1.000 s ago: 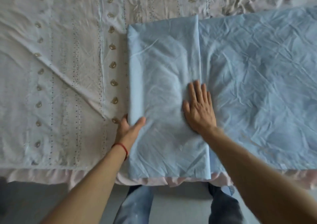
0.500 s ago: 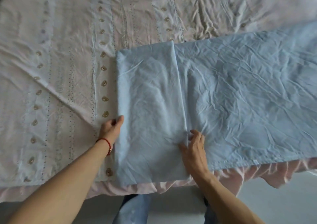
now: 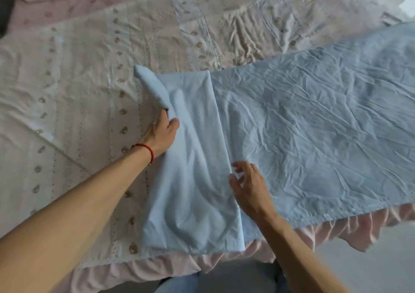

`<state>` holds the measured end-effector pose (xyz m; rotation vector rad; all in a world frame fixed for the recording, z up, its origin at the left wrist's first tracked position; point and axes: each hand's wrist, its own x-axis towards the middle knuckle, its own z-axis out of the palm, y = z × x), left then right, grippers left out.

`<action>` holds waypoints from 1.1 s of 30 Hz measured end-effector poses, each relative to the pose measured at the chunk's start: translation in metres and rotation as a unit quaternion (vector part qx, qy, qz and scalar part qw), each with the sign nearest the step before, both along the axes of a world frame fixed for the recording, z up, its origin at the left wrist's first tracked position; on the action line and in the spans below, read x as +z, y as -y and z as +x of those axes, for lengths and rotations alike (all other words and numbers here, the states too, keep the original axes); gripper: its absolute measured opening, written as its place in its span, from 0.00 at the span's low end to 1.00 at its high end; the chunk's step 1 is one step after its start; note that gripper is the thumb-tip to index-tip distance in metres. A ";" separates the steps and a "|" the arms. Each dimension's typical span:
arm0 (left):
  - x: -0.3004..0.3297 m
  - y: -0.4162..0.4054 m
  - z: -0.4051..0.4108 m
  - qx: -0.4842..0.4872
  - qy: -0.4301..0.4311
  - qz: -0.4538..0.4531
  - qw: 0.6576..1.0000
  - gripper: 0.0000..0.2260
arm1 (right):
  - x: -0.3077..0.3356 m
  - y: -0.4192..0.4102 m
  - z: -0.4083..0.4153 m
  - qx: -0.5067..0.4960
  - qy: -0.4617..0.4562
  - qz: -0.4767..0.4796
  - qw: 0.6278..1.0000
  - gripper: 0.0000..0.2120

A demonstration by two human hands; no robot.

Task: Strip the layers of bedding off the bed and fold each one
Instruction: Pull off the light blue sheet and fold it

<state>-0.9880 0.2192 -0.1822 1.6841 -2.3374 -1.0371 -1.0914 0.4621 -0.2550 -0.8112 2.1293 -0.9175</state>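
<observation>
My left hand (image 3: pixel 162 133) grips folded edge of wrinkled pale-blue cotton sheet (image 3: pixel 303 135); right hand (image 3: pixel 249 186) fingers spread, hovering. Cream embroidered bedcover (image 3: pixel 78 79) underneath, pink ruffled skirt (image 3: pixel 336 232) at edge.

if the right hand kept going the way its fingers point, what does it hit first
Probably the edge of the folded flap of the blue sheet: the right hand hovers with fingers loosely spread, pointing up and left at it. Depth is unclear; it may already be touching.
</observation>
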 end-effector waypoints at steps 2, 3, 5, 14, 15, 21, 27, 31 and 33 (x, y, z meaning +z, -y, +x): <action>0.016 -0.017 -0.044 -0.004 -0.045 0.026 0.999 0.11 | 0.016 0.001 -0.022 -0.015 0.115 -0.042 0.992 0.07; 0.024 -0.028 -0.068 0.008 -0.072 0.060 0.996 0.09 | 0.025 -0.001 -0.033 -0.024 0.177 -0.064 0.982 0.08; 0.031 -0.049 -0.116 0.024 -0.125 0.125 0.984 0.06 | 0.043 -0.008 -0.055 -0.059 0.284 -0.100 0.952 0.13; 0.006 -0.166 -0.253 -0.077 -0.107 0.369 0.920 0.06 | 0.033 -0.093 -0.169 -0.266 0.335 -0.030 0.903 0.23; -0.009 -0.177 -0.248 -0.117 -0.043 0.328 0.936 0.04 | 0.027 -0.103 -0.174 -0.267 0.345 -0.010 0.900 0.28; -0.072 -0.205 -0.191 -0.218 0.043 0.126 0.967 0.12 | 0.008 -0.142 -0.190 -0.154 0.172 0.050 0.972 0.13; -0.081 -0.167 -0.172 -0.194 0.032 -0.004 0.980 0.08 | 0.008 -0.156 -0.202 -0.082 0.071 0.048 0.993 0.06; -0.090 -0.123 -0.168 -0.187 0.091 -0.076 0.975 0.08 | -0.014 -0.154 -0.214 -0.073 0.037 0.151 0.985 0.07; -0.095 -0.090 -0.177 -0.205 0.111 -0.132 0.963 0.11 | -0.019 -0.130 -0.224 -0.091 0.032 0.144 0.985 0.10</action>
